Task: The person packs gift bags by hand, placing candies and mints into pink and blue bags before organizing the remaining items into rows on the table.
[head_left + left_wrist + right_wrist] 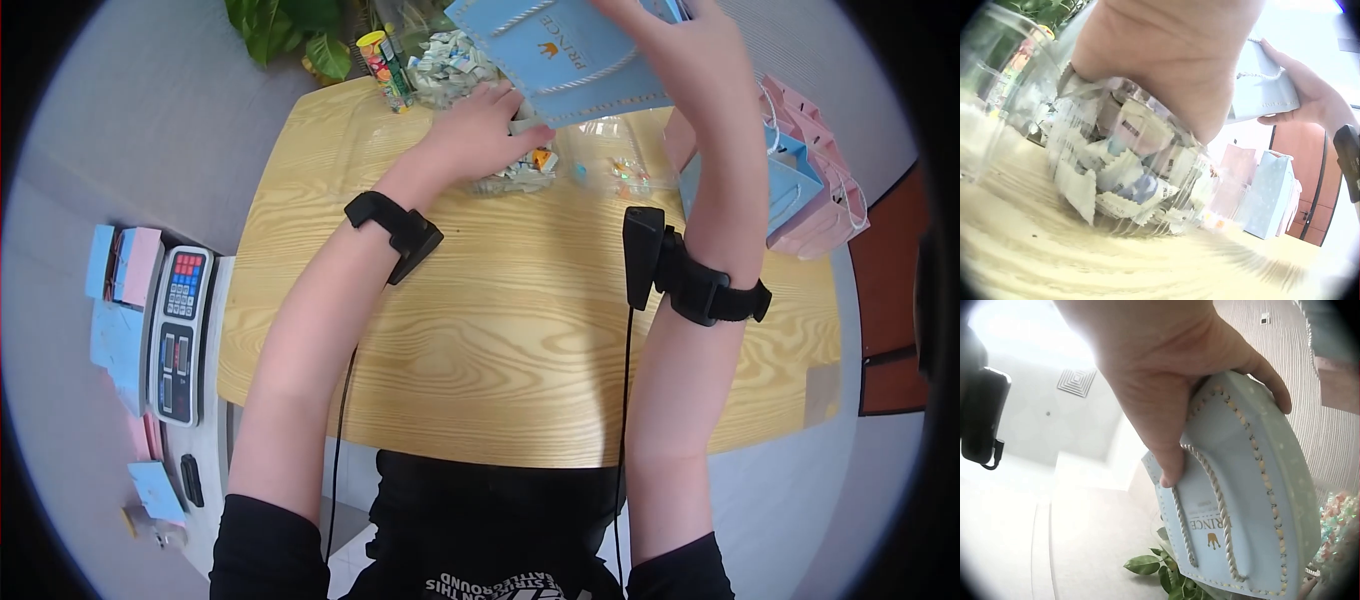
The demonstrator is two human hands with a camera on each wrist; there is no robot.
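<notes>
right hand (690,40) grips the blue prince gift bag (570,55) raised above the table (500,340), while left hand (485,130) clutches wrapped candies (1122,169) in the clear jar (1166,200), seemingly for filling

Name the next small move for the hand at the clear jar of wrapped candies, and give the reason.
Probably lift the left hand out of the clear jar with a wrapped candy in its fingers. That hand already sits in the jar's mouth among the wrappers, while the right hand holds the blue gift bag raised just above and beside it.
</notes>
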